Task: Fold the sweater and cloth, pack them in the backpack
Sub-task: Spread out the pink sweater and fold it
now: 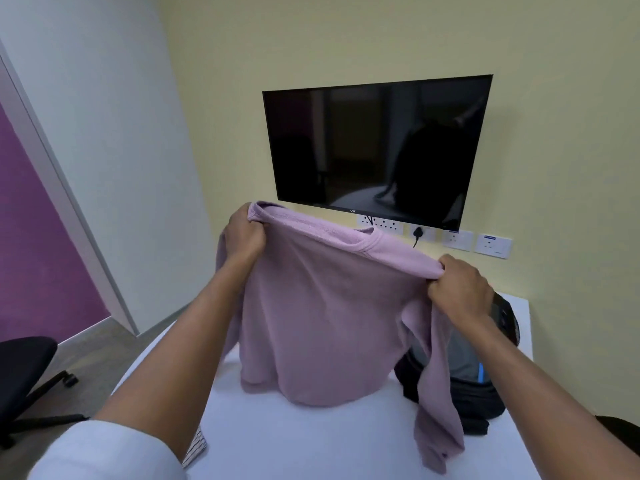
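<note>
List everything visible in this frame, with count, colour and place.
sweater: 1, lilac, held up over the table, hem touching it
backpack: 1, black, on the table, right, behind the sweater
striped cloth: 1, white with dark stripes, at the table's near left edge, mostly hidden
table: 1, white, centre
screen: 1, black, on the yellow wall
wall sockets: several, white, under the screen
office chair: 1, black, left
left hand: grips the sweater's left shoulder
right hand: grips the right shoulder
</note>
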{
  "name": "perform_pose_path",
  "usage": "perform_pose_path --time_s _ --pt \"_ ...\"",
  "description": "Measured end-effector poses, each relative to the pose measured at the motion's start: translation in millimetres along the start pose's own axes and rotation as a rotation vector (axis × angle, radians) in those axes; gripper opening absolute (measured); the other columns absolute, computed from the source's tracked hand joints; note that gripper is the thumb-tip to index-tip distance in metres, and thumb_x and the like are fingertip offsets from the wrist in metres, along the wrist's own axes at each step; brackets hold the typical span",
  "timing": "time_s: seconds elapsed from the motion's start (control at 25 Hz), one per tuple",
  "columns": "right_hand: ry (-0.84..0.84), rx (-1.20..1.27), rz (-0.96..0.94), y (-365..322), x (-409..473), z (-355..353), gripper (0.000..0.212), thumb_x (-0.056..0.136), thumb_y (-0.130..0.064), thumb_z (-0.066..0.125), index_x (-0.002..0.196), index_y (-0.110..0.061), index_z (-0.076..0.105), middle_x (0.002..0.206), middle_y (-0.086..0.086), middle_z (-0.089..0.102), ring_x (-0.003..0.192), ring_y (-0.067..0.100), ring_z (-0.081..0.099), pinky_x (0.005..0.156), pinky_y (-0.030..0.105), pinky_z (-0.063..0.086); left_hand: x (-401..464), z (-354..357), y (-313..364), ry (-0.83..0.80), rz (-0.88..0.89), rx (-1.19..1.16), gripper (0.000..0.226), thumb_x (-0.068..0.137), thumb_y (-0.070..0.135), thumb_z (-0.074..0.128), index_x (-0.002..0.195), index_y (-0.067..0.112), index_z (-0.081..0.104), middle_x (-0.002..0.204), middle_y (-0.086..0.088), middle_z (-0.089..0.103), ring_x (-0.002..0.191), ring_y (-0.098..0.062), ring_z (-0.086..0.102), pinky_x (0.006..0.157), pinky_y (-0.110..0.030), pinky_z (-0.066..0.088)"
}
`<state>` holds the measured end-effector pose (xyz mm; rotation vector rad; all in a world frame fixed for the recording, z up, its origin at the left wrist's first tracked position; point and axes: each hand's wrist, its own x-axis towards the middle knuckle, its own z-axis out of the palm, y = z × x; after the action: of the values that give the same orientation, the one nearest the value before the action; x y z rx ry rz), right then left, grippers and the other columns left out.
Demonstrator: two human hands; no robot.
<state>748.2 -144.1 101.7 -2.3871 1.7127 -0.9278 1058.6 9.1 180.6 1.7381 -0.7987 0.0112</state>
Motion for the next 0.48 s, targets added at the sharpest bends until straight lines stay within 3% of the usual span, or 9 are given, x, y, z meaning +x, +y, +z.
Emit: perform_pose_path --time_s 0.12,0.2,0.28,0.32,0.36,0.4,0.48 --pt "-0.221 0.135 0.180 7.8 -2.8 19.9 0.009 0.073 -0.017 0.048 0.081 -0.013 0.050 0.073 0.007 0.058 0.067 0.032 0.056 0.053 0.029 0.037 -3.5 -9.4 6.1 -0.009 0.089 0.025 0.044 0.090 0.007 0.029 0.103 0.024 0.068 0.101 0.007 0.065 0.100 -0.009 0.055 0.080 -0.026 0.042" --pt "-0.345 0.301 0.338 6.4 1.4 27.8 0.016 0.075 -0.019 0.046 0.083 -0.009 0.056 0.066 0.008 0.059 0.057 0.028 0.056 0.050 0.029 0.042 -1.3 -14.4 1.8 -0.027 0.087 -0.011 0.046 0.092 0.007 0.029 0.108 0.024 0.068 0.104 0.005 0.062 0.091 0.023 0.046 0.077 -0.020 0.042" --pt "-0.432 0.468 0.480 5.7 3.4 33.6 0.020 0.080 -0.017 0.045 0.087 -0.004 0.059 0.060 0.010 0.056 0.049 0.025 0.051 0.048 0.029 0.046 4.9 -19.7 -6.7 -0.028 0.076 -0.036 0.045 0.091 0.007 0.031 0.107 0.025 0.069 0.103 0.002 0.058 0.086 0.034 0.037 0.081 -0.019 0.042" --pt "-0.471 0.511 0.524 4.2 3.3 35.8 0.021 0.084 -0.015 0.044 0.089 -0.002 0.060 0.062 0.012 0.055 0.049 0.025 0.051 0.049 0.031 0.050 8.5 -23.1 -12.3 -0.026 0.068 -0.041 0.044 0.089 0.011 0.031 0.104 0.029 0.069 0.103 0.001 0.059 0.097 0.027 0.040 0.086 -0.024 0.044" --pt "-0.506 0.534 0.557 2.4 3.6 37.8 0.021 0.087 -0.014 0.043 0.091 0.000 0.059 0.066 0.015 0.057 0.051 0.026 0.053 0.051 0.035 0.054 11.2 -26.7 -17.4 -0.030 0.046 -0.034 0.043 0.087 0.015 0.031 0.100 0.032 0.069 0.105 0.001 0.061 0.110 0.009 0.046 0.092 -0.029 0.045" --pt "-0.535 0.555 0.576 -0.5 4.5 39.6 0.021 0.089 -0.013 0.041 0.093 0.002 0.056 0.070 0.018 0.059 0.053 0.028 0.056 0.055 0.041 0.058 14.9 -29.9 -25.3 -0.036 0.027 -0.012 0.043 0.085 0.018 0.031 0.099 0.035 0.068 0.105 0.002 0.064 0.115 -0.008 0.048 0.095 -0.033 0.046" --pt "-0.560 0.599 0.588 -11.1 9.3 43.1 0.021 0.093 -0.011 0.037 0.098 0.004 0.051 0.080 0.025 0.065 0.056 0.032 0.062 0.061 0.048 0.061 21.6 -36.0 -43.6 -0.048 -0.047 0.009 0.041 0.086 0.020 0.032 0.095 0.039 0.068 0.104 0.006 0.066 0.115 -0.021 0.051 0.096 -0.033 0.046"
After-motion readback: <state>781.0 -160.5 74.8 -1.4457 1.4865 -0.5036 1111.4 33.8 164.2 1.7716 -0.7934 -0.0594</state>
